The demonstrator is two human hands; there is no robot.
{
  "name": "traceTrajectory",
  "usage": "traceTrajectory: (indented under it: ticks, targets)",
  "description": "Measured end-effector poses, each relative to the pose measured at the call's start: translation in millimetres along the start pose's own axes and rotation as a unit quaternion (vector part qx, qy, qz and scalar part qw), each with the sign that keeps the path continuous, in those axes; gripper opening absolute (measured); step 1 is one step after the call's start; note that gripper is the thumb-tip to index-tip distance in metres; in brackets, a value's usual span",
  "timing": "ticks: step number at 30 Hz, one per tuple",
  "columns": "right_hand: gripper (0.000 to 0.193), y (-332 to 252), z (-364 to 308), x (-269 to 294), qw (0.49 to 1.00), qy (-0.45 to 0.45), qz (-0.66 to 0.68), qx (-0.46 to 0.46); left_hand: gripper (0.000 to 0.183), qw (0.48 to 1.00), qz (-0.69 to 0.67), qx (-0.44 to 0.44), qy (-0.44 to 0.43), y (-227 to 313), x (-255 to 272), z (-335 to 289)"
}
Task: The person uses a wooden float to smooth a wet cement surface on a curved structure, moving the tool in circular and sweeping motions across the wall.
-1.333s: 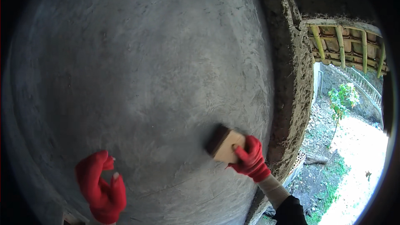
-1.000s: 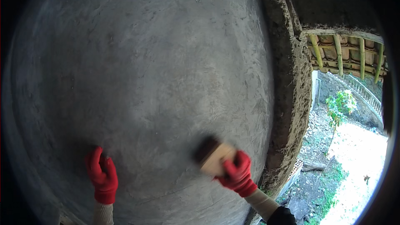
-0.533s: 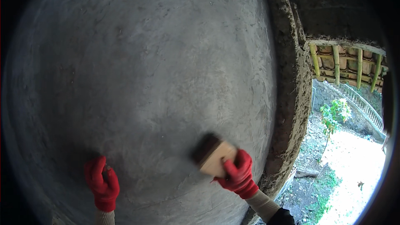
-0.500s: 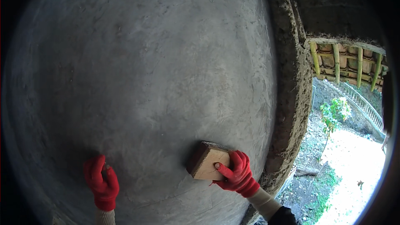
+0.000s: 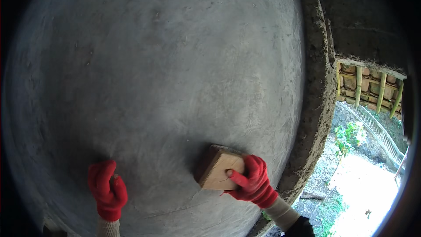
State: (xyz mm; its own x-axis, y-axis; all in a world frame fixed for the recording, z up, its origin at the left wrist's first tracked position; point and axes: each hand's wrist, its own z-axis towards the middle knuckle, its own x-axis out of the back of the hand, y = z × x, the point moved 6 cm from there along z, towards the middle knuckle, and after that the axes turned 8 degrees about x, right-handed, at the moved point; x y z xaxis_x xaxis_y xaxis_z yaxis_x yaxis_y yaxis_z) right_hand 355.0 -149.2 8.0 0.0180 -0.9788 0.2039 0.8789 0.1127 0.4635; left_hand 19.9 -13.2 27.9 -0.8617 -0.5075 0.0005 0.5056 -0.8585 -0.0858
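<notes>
A grey plastered wall [image 5: 188, 74] fills most of the view, smooth with mottled patches and a few small pits. My right hand [image 5: 253, 182], in a red glove with a bare thumb tip, grips a pale wooden block [image 5: 222, 170] by its right side. The thumb presses on the block's broad face, and its dark, reddish-brown side faces left. The block lies at the wall, but its contact face is hidden. To the left, my left hand [image 5: 107, 191], gloved the same way, is close to the wall. Its fingers are loosely bent, with the thumb apart and nothing visible between them.
A rough plaster edge [image 5: 313, 140] bounds the wall on the right. Beyond it is an opening onto sunlit ground [image 5: 355, 184], with a small leafy tree [image 5: 348, 137], a pale railing [image 5: 381, 134] and a tiled roof on bamboo poles [image 5: 370, 87].
The view has shifted slightly, so the wall edge and opening sit farther right and the roof lower. The block remains in my right hand near the same spot; my left hand has barely moved.
</notes>
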Motion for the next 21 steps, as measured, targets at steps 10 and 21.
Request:
traceTrajectory:
  ticks: [10,21]
  targets:
    - [0.092,152,10,41,0.956,0.15,-0.16,-0.197,0.034,0.999,-0.027,-0.013,0.018,4,-8,7]
    - [0.088,201,93,59,0.982,0.131,-0.131,-0.042,0.037,0.999,0.007,-0.03,0.032,9,0,9]
